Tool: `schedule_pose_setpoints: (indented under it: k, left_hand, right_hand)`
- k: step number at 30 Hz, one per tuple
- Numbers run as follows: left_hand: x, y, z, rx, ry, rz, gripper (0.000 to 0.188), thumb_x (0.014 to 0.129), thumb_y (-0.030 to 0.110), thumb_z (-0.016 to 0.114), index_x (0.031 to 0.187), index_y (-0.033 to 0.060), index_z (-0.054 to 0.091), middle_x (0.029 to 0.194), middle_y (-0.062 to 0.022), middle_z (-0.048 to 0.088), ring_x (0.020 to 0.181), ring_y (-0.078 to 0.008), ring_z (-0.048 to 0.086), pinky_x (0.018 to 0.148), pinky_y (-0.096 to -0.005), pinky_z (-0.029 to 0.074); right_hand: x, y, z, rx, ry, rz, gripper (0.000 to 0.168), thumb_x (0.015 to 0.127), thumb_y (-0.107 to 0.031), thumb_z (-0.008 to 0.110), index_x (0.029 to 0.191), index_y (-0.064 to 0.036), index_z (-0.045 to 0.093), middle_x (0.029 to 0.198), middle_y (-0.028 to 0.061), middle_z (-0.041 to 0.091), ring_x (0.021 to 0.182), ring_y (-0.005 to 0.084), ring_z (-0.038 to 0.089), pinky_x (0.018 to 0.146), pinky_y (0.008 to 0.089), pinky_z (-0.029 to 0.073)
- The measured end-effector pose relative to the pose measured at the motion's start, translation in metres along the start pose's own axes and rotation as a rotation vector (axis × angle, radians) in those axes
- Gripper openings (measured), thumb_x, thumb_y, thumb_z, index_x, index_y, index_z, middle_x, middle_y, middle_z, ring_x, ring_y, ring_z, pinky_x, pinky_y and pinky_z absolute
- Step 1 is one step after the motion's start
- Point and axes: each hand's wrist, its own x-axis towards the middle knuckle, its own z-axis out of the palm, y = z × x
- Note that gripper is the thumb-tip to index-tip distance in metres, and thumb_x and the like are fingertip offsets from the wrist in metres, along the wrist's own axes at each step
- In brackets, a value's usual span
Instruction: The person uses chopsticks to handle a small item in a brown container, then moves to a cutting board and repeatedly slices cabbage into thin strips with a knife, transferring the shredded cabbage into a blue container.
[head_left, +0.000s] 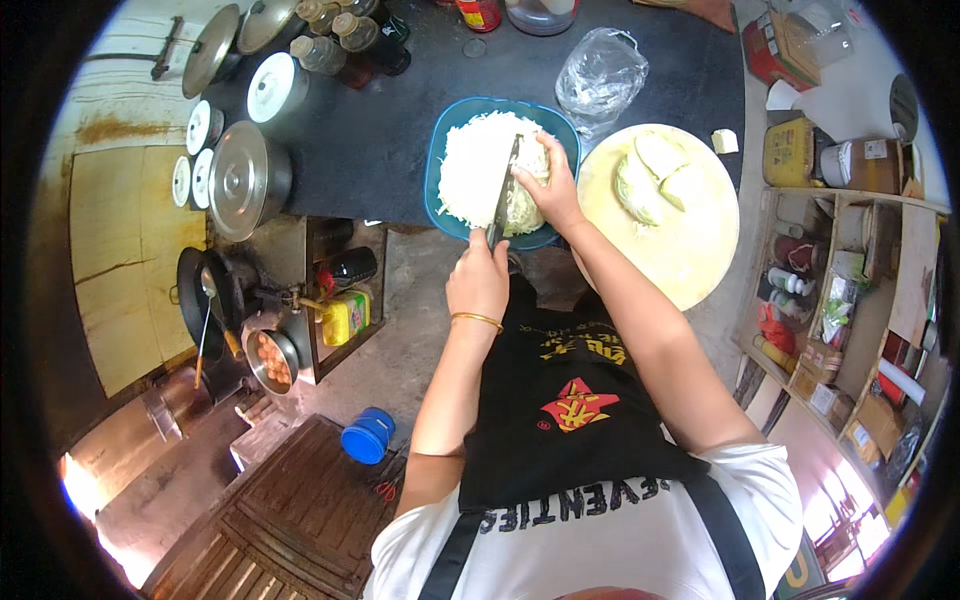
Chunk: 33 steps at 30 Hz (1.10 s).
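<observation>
My left hand, with a gold-coloured bangle at the wrist, grips the dark handle of a kitchen knife. The blade points away from me over a blue plastic basin filled with shredded cabbage. My right hand holds a piece of cabbage over the basin's right side, thumb and fingers close to the blade. Its underside is hidden. Right of the basin lies a round pale cutting board bearing cut cabbage pieces.
A clear plastic bag lies behind the board on the dark countertop. Lidded pots and bottles stand at left, above a wok and a bowl of brownish food pieces. Shelves line the right side.
</observation>
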Motion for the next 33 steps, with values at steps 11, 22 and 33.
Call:
schedule_pose_setpoints:
  k: [11,22,33]
  left_hand:
    - [0.06,-0.099,-0.031,-0.834,-0.456,-0.168,0.032,0.094,0.034,0.044,0.088,0.0026,0.051,0.059,-0.0117,0.053,0.048,-0.0231,0.054,0.045,-0.0333,0.043]
    - [0.053,-0.134,-0.083,-0.776,-0.53,-0.219,0.033,0.095,0.033,0.038,0.093,0.0041,0.053,0.059,-0.004,0.05,0.042,-0.0108,0.044,0.039,-0.0252,0.039]
    - [0.038,-0.141,-0.057,-1.056,-0.395,-0.241,0.031,0.097,0.035,0.036,0.091,0.0062,0.048,0.059,-0.0045,0.049,0.044,-0.012,0.044,0.041,-0.0252,0.039]
  right_hand:
    - [-0.01,-0.072,0.03,-0.812,-0.423,-0.153,0.069,0.091,-0.041,0.042,0.14,0.002,0.02,0.147,0.0193,0.019,0.138,0.0374,0.008,0.111,0.0492,0.006]
    - [-0.009,-0.055,0.051,-0.875,-0.375,-0.16,0.078,0.088,-0.048,0.046,0.14,0.003,0.018,0.147,0.0199,0.017,0.138,0.0358,0.008,0.112,0.0472,0.005]
    - [-0.071,-0.065,-0.051,-0.438,0.188,0.019,0.036,0.084,-0.016,0.057,0.117,-0.002,0.053,0.135,0.0181,0.04,0.127,0.0335,0.035,0.107,0.0422,0.026]
